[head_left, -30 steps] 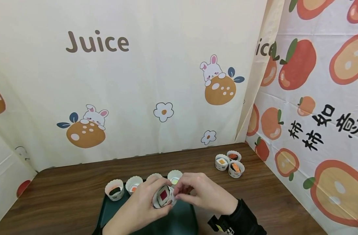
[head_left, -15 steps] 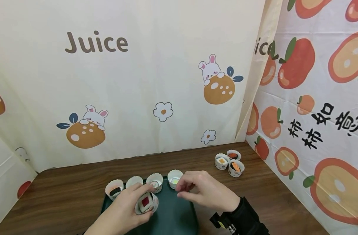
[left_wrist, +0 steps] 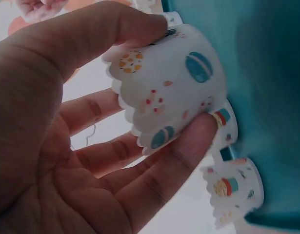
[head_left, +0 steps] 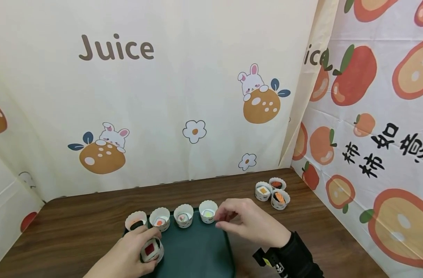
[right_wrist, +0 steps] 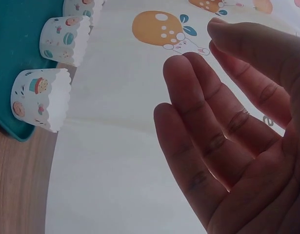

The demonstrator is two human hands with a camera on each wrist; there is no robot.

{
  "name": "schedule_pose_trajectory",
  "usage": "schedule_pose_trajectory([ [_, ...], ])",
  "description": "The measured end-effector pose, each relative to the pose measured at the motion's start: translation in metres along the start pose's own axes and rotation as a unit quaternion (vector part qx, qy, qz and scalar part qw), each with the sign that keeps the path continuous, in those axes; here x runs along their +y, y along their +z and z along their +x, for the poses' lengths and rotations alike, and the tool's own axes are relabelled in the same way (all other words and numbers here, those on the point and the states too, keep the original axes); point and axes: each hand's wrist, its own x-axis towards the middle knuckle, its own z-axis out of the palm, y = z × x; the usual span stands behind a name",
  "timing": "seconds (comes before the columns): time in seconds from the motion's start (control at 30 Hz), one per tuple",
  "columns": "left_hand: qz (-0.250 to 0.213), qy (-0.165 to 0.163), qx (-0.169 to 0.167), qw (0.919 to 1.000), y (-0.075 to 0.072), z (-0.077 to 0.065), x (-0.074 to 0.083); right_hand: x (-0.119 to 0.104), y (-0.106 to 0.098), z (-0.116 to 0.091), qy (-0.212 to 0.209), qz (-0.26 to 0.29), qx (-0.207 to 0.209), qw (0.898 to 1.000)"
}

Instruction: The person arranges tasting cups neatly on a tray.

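My left hand (head_left: 126, 253) grips a white paper baking cup (left_wrist: 174, 87) between thumb and fingers, over the left part of the dark green tray (head_left: 197, 251). Inside that cup sits a sushi roll piece (head_left: 149, 249) with a red centre. The left wrist view shows the cup tipped on its side, its scalloped rim toward my palm. My right hand (head_left: 247, 222) hovers by the tray's right edge, fingers loosely bent and holding nothing. Near its fingertips is a cup (head_left: 208, 212) with a pale green-centred piece.
Along the tray's far edge stand several cups in a row, among them one with an orange-centred roll (head_left: 159, 219) and one with a dark-banded piece (head_left: 136, 221). Three more cups (head_left: 280, 199) cluster at the table's back right. A printed curtain (head_left: 163, 96) hangs behind the table.
My left hand has carried the cup leftward and down, away from the right hand, which has let go of it and shifted slightly right. The row of cups is now uncovered.
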Motion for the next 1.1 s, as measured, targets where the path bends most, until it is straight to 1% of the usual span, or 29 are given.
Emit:
schedule_pose_trajectory([
  [0.1,-0.013,-0.015,-0.019,0.9996,-0.003,-0.003,-0.007,0.002,-0.001,-0.001,-0.001,-0.005,0.002,1.000],
  [0.33,0.003,-0.043,-0.036,0.9984,-0.006,-0.010,-0.021,0.005,-0.003,-0.002,-0.003,-0.010,0.004,1.000],
  [0.5,-0.007,-0.074,-0.067,0.9950,-0.007,-0.011,-0.032,0.007,-0.004,-0.001,-0.009,-0.012,0.006,1.000],
  [0.6,-0.016,-0.077,-0.080,0.9937,-0.004,-0.012,-0.040,0.008,-0.004,-0.002,-0.013,-0.021,0.008,1.000],
  [0.7,-0.019,-0.068,-0.087,0.9937,-0.001,-0.013,-0.046,0.009,-0.005,-0.002,-0.012,-0.029,0.009,0.999],
  [0.83,-0.025,-0.069,-0.088,0.9934,0.001,-0.013,-0.047,0.010,-0.005,-0.003,-0.004,-0.035,0.011,0.999],
  [0.93,-0.031,-0.074,-0.090,0.9927,0.000,-0.011,-0.044,0.011,-0.006,-0.003,0.003,-0.036,0.012,0.999],
  [1.03,-0.026,-0.075,-0.090,0.9928,0.000,-0.010,-0.041,0.013,-0.006,-0.003,0.014,-0.032,0.003,0.999],
  [1.1,-0.024,-0.081,-0.092,0.9922,-0.001,-0.009,-0.040,0.014,-0.006,-0.002,0.022,-0.029,-0.004,0.999],
])
